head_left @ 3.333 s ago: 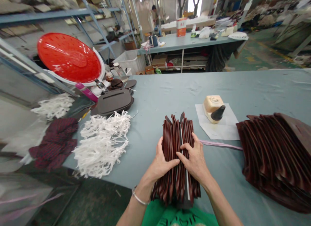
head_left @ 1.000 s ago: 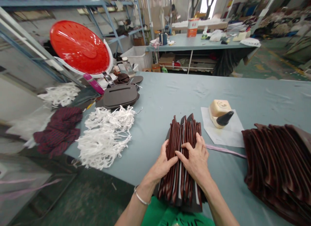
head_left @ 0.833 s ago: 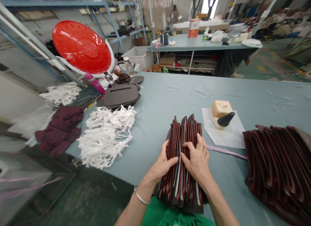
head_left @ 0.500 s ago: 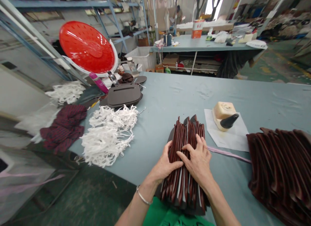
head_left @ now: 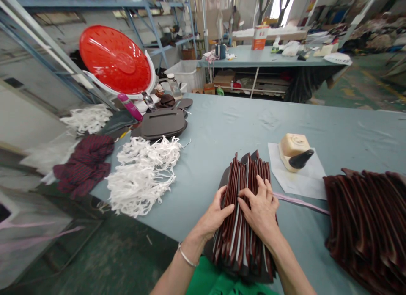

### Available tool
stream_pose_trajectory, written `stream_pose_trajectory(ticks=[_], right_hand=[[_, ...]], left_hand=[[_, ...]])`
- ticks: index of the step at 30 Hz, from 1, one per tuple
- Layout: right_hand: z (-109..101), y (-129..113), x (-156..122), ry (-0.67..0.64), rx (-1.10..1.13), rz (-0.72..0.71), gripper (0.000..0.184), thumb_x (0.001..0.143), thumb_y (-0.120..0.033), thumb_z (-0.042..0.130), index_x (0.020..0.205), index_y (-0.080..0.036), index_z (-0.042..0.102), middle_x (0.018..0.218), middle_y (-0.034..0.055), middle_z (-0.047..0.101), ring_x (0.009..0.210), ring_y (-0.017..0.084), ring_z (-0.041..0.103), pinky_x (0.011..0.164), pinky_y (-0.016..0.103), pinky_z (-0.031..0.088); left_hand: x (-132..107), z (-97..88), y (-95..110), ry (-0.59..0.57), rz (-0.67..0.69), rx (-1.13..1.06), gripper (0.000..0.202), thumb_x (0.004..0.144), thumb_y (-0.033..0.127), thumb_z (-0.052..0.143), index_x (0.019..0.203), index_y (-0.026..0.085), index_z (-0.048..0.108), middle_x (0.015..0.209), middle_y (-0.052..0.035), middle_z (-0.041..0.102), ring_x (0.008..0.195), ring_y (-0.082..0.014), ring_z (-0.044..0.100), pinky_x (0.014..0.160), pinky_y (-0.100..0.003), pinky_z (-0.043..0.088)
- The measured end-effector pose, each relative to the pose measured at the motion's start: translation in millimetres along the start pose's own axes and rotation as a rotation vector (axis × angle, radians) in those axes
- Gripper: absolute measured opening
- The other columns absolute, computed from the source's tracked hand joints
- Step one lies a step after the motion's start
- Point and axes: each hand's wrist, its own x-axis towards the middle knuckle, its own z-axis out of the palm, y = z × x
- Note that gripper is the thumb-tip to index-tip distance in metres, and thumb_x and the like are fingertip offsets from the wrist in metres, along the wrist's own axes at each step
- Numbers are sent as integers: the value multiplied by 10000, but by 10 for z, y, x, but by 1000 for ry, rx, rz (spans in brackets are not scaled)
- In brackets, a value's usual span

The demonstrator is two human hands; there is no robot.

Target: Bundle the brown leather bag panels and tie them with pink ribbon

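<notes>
A bundle of dark brown leather-like pieces (head_left: 233, 227) stands on edge in front of me at the near table edge, with thin white and grey layers showing between some of them. My left hand (head_left: 213, 214) clasps the bundle's left side, fingers down the outside and thumb on the top edges. Across the upper right of the bundle lies my right hand (head_left: 261, 208); its thumb and forefinger are bent close together at the edges in the middle. Whether a single piece is pinched there, I cannot make out.
Right of the bundle is a larger row of brown pieces (head_left: 364, 219). A cream block-shaped container (head_left: 293, 147) with a black-handled tool (head_left: 301, 159) sits on white paper (head_left: 304, 185). White strips (head_left: 142, 176), grey panels (head_left: 163, 123) and a red basin (head_left: 116, 60) are at left.
My left thumb has drawn back slightly to the left across the edges. My right thumb and forefinger have come closer together. The bundle stays in place.
</notes>
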Motion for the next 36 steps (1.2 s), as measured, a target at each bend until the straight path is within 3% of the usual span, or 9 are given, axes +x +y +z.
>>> stream_pose_trajectory(ticks=[4,11,17,24,30,36], right_hand=[[17,-33,-7,26,-27,16,213,805,-461,630,878,-262,656,1474,140,260,1375,388,169,954,613,290],[-8,-59,-11,4,-47,33,184,746,-349,691,887,-251,625,1468,151,269,1377,384,166,963,619,263],[-21,-54,-1,-24,-40,50,163,751,-338,672,880,-251,623,1472,139,262,1376,382,168,964,616,260],[-11,-39,-9,-12,-50,46,166,755,-354,672,877,-254,621,1474,136,259,1375,383,166,963,610,263],[22,-101,2,24,-83,43,342,766,-536,630,868,-213,592,1470,181,255,1355,433,163,912,675,268],[37,-115,31,35,1,53,339,724,-384,694,963,-196,544,1476,192,231,1345,431,198,904,659,336]], left_hand=[[-9,33,42,-2,-31,-48,639,847,253,600,1406,244,290,1433,-78,422,1296,-227,421,1118,-406,315],[-13,46,57,-29,-34,-108,625,850,238,588,1405,257,302,1427,-76,432,1280,-237,442,1110,-421,326],[1,16,-17,29,-28,-73,553,856,283,592,1366,221,387,1451,-101,399,1328,-243,385,1134,-419,283],[23,45,32,81,-42,-155,478,857,307,571,1309,180,485,1328,-112,543,1237,-259,489,1085,-415,348],[16,56,21,105,-32,-145,439,859,298,563,1282,189,520,1327,-97,550,1243,-251,488,1087,-395,347],[31,19,-101,154,-69,-109,472,877,401,549,1298,198,485,1413,-107,459,1314,-252,410,1116,-401,301]])
